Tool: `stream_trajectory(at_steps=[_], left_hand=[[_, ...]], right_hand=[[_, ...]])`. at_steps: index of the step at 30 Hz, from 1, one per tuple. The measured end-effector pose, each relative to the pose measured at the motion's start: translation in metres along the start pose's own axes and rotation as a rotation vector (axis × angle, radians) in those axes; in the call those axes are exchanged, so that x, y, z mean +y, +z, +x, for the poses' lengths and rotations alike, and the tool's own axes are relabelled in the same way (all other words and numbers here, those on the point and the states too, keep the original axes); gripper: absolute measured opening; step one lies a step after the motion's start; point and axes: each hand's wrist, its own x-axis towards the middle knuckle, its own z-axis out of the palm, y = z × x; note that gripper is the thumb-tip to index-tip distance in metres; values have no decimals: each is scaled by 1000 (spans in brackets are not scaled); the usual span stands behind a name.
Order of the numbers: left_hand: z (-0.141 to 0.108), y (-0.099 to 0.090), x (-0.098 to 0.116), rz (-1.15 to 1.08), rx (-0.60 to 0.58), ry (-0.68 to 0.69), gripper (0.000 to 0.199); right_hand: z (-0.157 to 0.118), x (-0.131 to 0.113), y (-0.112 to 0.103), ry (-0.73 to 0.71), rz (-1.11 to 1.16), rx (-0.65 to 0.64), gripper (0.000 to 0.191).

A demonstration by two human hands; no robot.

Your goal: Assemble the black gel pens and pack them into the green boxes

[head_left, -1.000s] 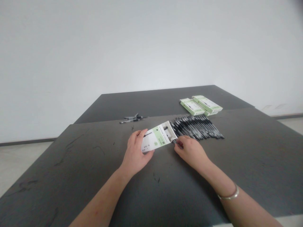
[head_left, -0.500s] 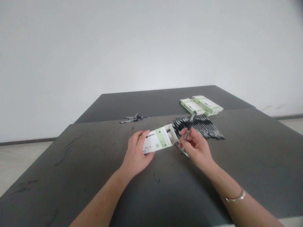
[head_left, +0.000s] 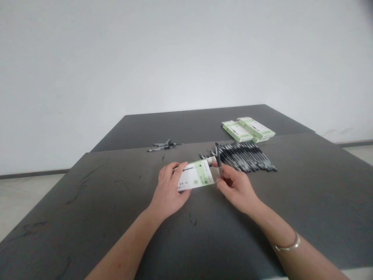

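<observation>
My left hand (head_left: 171, 186) is closed around a white and green pen box (head_left: 196, 175), thumb below and fingers over its top face. The box lies tilted, its end with the opening toward the right. In my right hand (head_left: 237, 187) a dark pen (head_left: 219, 159) is pinched nearly upright at that end of the box. My right fingertips are at the box's edge; whether they touch it I cannot tell. Just beyond lies a row of black and clear pens (head_left: 247, 155), side by side.
Several loose pens (head_left: 164, 147) lie at the left, near the seam of the dark table (head_left: 101, 210). More white and green boxes (head_left: 256, 129) are stacked at the back right. A pale wall (head_left: 186, 58) rises behind the table.
My right hand has moved left with the pen, up to the box's end, and the pen stands more upright. The box has shifted slightly right and down in my left hand.
</observation>
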Motion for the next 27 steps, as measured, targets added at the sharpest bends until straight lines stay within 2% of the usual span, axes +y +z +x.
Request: stream_trajectory(at_steps=[9, 14, 18, 21, 27], left_hand=[[1, -1, 1, 33, -18, 11, 69], [1, -1, 1, 42, -25, 12, 69], [1, -2, 2, 42, -28, 19, 69], [1, -2, 3, 41, -33, 24, 69], [1, -2, 2, 41, -33, 47, 68]], right_hand=[[-1, 1, 1, 15, -30, 2, 41], [-1, 5, 1, -11, 54, 14, 28], [0, 7, 1, 48, 122, 35, 23], [1, 5, 1, 69, 63, 12, 23], [2, -1, -1, -16, -94, -65, 17]])
